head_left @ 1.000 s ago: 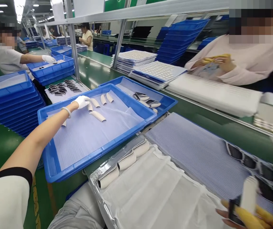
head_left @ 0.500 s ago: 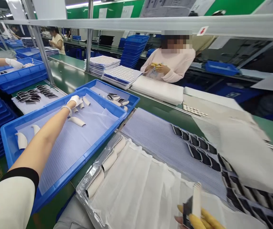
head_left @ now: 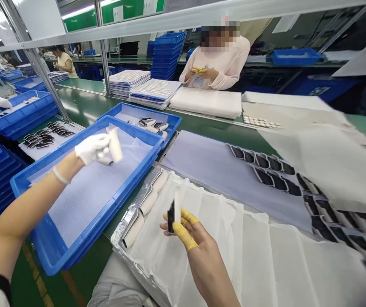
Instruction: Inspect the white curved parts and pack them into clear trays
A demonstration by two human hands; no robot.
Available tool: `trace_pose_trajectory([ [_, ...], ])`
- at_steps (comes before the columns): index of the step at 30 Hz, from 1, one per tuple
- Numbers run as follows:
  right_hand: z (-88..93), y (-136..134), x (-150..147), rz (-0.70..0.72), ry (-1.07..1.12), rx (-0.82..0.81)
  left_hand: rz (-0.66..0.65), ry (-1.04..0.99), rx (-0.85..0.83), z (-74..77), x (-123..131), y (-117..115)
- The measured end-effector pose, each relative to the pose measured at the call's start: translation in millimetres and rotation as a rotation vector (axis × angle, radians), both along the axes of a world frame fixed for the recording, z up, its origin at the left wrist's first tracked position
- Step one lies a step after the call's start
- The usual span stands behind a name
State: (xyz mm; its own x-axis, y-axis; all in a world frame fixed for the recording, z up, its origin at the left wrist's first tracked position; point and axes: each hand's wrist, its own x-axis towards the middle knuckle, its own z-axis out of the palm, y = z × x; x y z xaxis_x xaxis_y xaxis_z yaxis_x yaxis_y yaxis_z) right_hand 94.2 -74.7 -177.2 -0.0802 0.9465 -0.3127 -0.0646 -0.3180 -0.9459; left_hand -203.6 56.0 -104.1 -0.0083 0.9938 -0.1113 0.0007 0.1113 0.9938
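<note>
Nearest, the right hand (head_left: 196,245), bare but for yellow finger cots on its fingertips (head_left: 183,233), pinches a thin flat black-and-white strip (head_left: 173,212) upright between thumb and fingers. It hovers over a creased white non-woven cloth (head_left: 240,260) that covers a shiny silver tray (head_left: 118,236). Along that tray's left edge, three cream curved shell pieces (head_left: 147,201) lie end to end, just beside the cloth.

To the left, the left hand (head_left: 91,148), in a white glove, is closed on a cream curved shell part (head_left: 115,145). It holds the part in the air above the pale lining sheet of a large blue plastic tray (head_left: 106,215).

Beyond it, a second blue plastic tray (head_left: 173,120) holds a few black and cream parts. To the right, a row of black curved shells (head_left: 267,169) rests on a pale ribbed sheet (head_left: 202,166), partly under a loose white sheet (head_left: 329,166).

Across the green belt (head_left: 83,104), a person in a pink top (head_left: 230,66) handles something with yellow fingertips.
</note>
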Motion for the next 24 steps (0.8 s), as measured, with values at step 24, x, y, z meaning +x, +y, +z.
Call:
trace_pose_trajectory([
  [24, 19.9, -64, -13, 0.283, 0.220, 0.062, 0.165, 0.403, 0.298, -27.2, 125, -173],
])
